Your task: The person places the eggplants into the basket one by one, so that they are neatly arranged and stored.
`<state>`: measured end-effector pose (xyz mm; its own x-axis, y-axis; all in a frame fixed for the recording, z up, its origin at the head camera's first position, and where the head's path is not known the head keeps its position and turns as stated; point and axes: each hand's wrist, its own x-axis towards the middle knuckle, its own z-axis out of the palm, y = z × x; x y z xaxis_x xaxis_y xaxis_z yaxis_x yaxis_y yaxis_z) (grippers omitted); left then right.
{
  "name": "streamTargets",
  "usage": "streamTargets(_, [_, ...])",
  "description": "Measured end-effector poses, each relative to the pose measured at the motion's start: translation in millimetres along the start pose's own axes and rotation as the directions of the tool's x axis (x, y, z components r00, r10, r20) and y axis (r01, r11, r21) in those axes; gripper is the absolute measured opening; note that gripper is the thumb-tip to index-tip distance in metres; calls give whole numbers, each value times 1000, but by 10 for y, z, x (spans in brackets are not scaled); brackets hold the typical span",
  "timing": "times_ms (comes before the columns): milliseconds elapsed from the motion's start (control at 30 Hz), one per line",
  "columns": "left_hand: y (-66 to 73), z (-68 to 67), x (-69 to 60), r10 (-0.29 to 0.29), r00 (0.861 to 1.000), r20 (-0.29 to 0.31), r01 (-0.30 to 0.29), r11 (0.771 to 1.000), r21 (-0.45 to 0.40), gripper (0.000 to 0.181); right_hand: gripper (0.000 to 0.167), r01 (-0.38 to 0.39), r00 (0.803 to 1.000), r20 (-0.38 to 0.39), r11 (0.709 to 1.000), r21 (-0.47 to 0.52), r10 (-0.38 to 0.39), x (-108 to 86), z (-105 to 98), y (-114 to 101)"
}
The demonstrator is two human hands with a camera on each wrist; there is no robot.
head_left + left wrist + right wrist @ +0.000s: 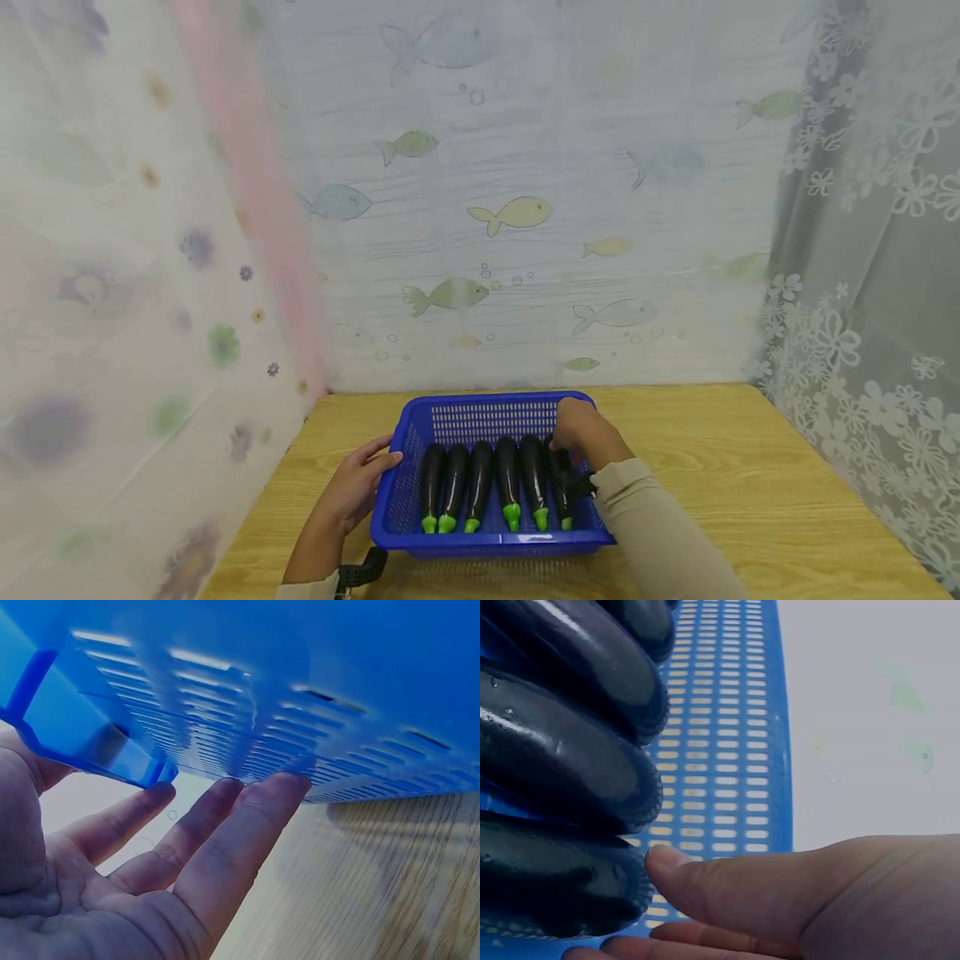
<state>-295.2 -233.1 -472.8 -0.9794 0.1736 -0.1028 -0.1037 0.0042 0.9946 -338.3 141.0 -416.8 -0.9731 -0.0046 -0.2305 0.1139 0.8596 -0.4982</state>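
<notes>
A blue plastic basket point(491, 546) with slotted walls stands on the table, a row of several dark eggplants point(481, 479) inside it. Their green stem ends point toward me. My left hand point(360, 483) holds the basket's left side, its thumb over the rim and its fingers against the outer wall point(247, 735). Inside the right end, my right hand point(588, 429) is at the rounded far end of the rightmost eggplant point(562, 881). Its thumb point(735, 885) is extended and touches or nearly touches that end. The other fingers lie low beside the eggplant, partly out of frame.
The wood-grain table point(720, 475) extends on both sides of the basket. A fish-patterned sheet point(517, 250) hangs behind it. Flowered sheets stand at the left point(150, 333) and right point(870, 333).
</notes>
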Motion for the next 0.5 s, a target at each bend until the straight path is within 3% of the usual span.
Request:
streamTargets(367, [0,1,2,-11,1000,-16,11,1000,1,60,33,76,997,7,984,158,-78,-198,-106,98])
streamTargets(500, [24,-12,-2,-23,1000,-1,23,1000,7,63,26,114,993,10,982,149,-117,-258,-184,109])
